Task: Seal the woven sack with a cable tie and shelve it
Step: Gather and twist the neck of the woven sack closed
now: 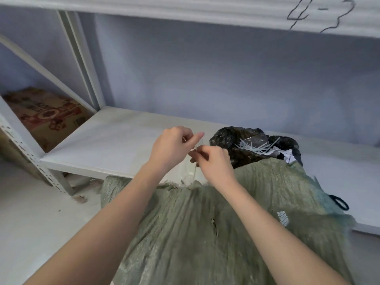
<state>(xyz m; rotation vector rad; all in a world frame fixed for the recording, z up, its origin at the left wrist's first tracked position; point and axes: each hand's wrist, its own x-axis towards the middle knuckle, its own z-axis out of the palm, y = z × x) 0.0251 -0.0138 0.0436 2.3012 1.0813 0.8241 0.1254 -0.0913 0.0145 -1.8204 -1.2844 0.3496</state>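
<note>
Olive-green woven plastic sack [216, 223] fills lower centre, gathered mouth below both hands, leaning against white metal shelf board [115, 145]. Left hand [172, 148] and right hand [213, 164] each pinch thin translucent cable tie [194, 169] at frame centre. Step judged: threading tie, sealing unfinished. Next: feed tail through head, cinch round neck. Black plastic bag of spare ties [253, 145] right of centre.

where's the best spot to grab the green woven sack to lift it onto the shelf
Probably by the gathered neck of the green woven sack, just below where the left hand and right hand pinch the cable tie. The fabric bunches narrow there, so fingers can wrap it from above. The body below spreads wide and slack and offers no handle. The shelf lies directly behind it.
</note>
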